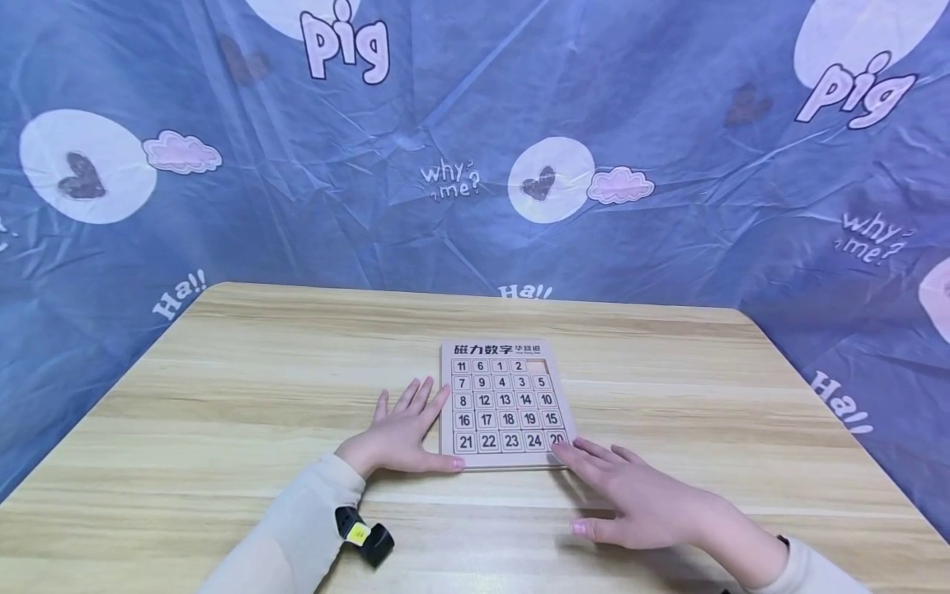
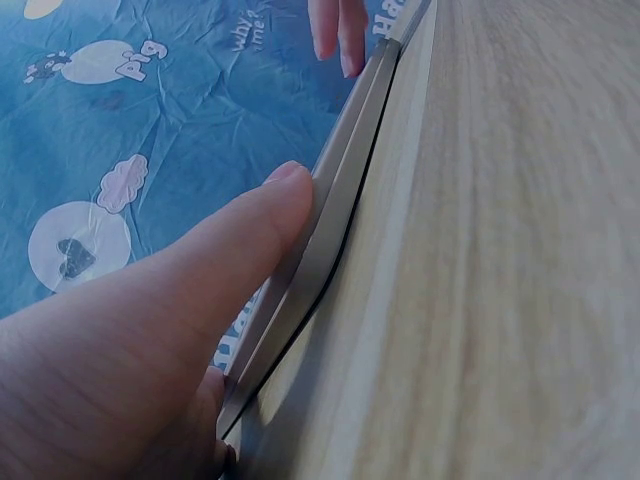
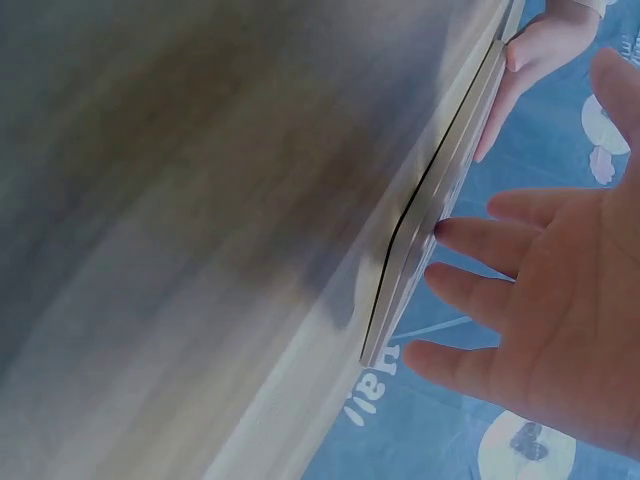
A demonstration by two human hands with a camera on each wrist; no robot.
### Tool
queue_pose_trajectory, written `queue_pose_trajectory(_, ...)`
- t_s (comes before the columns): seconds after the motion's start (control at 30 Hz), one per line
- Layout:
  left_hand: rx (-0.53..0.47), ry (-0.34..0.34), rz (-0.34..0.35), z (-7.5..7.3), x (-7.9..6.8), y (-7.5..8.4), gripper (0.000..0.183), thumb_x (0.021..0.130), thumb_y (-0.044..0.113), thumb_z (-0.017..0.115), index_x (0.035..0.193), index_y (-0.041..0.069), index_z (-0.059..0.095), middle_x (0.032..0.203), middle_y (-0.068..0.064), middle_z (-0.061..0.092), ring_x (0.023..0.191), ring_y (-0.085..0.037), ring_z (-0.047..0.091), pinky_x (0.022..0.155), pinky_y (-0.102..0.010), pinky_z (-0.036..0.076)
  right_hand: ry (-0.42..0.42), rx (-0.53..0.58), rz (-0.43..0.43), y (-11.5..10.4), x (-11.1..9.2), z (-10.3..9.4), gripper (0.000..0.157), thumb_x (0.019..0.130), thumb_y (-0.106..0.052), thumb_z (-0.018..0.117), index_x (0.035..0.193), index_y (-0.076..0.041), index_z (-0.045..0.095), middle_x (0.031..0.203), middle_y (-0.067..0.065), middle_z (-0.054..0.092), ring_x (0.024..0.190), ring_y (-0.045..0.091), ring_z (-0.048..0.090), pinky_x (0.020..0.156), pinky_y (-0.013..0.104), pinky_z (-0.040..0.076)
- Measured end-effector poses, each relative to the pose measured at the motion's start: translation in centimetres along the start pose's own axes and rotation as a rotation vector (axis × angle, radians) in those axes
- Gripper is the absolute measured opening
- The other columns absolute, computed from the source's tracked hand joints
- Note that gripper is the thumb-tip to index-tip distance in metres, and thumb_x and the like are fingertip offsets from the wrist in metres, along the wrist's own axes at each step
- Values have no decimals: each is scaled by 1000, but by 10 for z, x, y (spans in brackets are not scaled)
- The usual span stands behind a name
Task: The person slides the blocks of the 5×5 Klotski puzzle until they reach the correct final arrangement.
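A sliding number puzzle lies flat on the wooden table, its numbered tiles in rows under a printed heading. The vacant slot is at the top right, beside tile 2. My left hand rests at the board's left side with fingers spread, the thumb against the near edge. Over the near right corner, my right hand is held with fingers extended, its index fingertip at tile 20. In the right wrist view, those fingers are loosely straight and spread, nothing gripped.
The wooden table spreads around the board on all sides. Behind it hangs a blue printed cloth, which also runs down both sides. A black strap device with a yellow label sits on the left sleeve.
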State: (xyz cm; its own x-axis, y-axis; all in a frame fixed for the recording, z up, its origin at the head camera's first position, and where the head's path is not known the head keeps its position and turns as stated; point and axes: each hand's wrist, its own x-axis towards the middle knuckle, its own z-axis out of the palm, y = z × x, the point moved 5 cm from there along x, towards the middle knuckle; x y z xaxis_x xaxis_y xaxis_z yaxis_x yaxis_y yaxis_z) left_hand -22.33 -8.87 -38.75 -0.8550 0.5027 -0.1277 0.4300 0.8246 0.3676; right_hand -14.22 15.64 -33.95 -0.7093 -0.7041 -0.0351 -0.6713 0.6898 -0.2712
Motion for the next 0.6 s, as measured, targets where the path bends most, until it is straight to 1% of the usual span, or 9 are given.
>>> queue_pose_trajectory(0.4,3,3,-1,-1,-1,1,105,61,75,47,140,18,8,142,-12,2,128,-28,-3,94,-55,-7,22,-24,-23,-2,1,0,72,81,-50,50,134,-6,30,134,9,34,121,31,27,86,60,25)
queue_pose_trajectory(0.6,9,0,-6,-1,0,1,105,61,75,47,140,18,8,142,-12,3,128,-28,-2,94,-55,-7,8,-12,-15,-2,2,1,73,81,-51,49,134,-4,29,135,10,33,122,31,26,87,60,24)
